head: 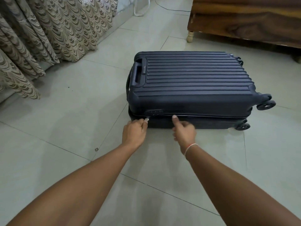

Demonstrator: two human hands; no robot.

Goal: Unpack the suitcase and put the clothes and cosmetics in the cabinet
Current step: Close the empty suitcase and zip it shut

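Navy ribbed hard-shell suitcase [192,84] lay flat at frame centre on glossy pale tiles [65,128], left hand [134,133] pinched small metal zipper pull [147,119], right hand [184,131] curled, thumb pressed on seam.

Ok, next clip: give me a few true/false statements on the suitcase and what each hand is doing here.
1. The navy suitcase lies flat on the tiled floor. True.
2. The left hand pinches the zipper pull at the near left corner. True.
3. The suitcase lid is swung fully open. False: both shells are together, with no contents in sight.
4. The right hand grips the top carry handle. False: its thumb presses the zipper seam on the near side.
5. The suitcase's wheels point toward the patterned curtain. False: they point right, away from it.
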